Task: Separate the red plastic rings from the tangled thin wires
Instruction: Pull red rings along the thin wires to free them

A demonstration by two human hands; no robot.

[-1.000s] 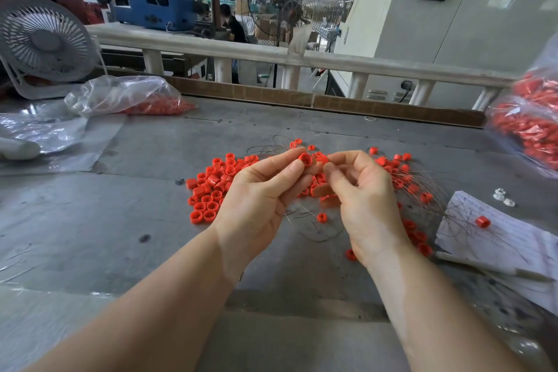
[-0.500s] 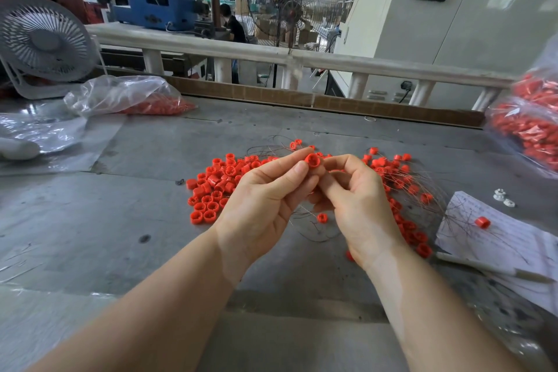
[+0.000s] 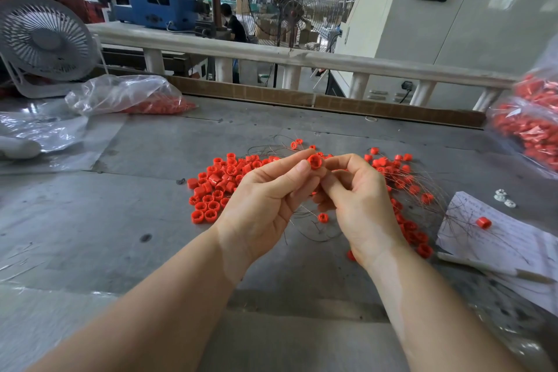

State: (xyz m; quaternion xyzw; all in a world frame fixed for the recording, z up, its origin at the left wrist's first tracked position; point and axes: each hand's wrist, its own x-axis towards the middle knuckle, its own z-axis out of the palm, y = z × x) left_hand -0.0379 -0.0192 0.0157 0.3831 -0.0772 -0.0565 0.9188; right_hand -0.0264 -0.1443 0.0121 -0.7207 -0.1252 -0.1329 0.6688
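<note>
My left hand [image 3: 265, 199] and my right hand [image 3: 359, 205] meet above the grey table, and together their fingertips pinch one red plastic ring [image 3: 315, 161]. Thin dark wires [image 3: 311, 231] trail from under my hands down to the table. A pile of loose red rings [image 3: 217, 187] lies left of my left hand. More red rings caught in tangled wires [image 3: 404, 178] spread out to the right of my right hand. One lone ring [image 3: 323, 217] lies below my fingers.
A paper sheet [image 3: 510, 238] with one red ring [image 3: 483, 222] lies at the right, a pen [image 3: 495, 269] along its near edge. Plastic bags of red rings sit at far left [image 3: 129, 96] and far right [image 3: 531, 127]. A white fan [image 3: 45, 39] stands at back left.
Both hands have risen slightly and drawn closer together. The pinched ring has turned so its opening faces me.
</note>
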